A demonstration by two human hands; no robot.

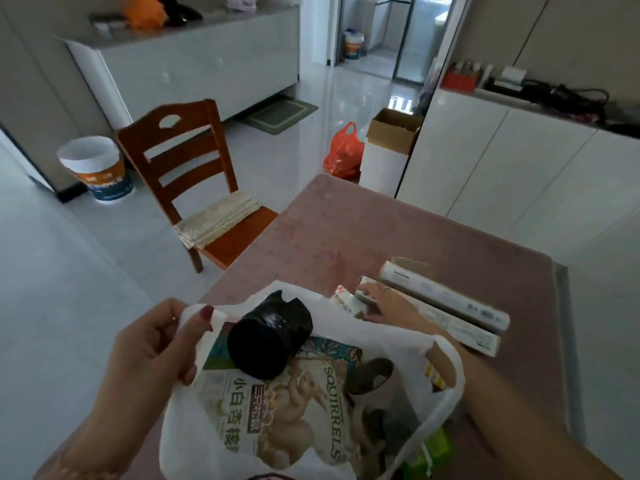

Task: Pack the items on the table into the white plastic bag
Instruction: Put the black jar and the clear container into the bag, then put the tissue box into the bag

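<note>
Now: left grip point(152, 355) pinches bag point(194, 427) | two long boxes point(446, 299)

Snack bag point(277, 403) — "SQUIRRELS", "小白杏" printed on it.

Open white bag point(180, 420) holds black roll point(270, 337), snack pack point(277, 407).
</note>
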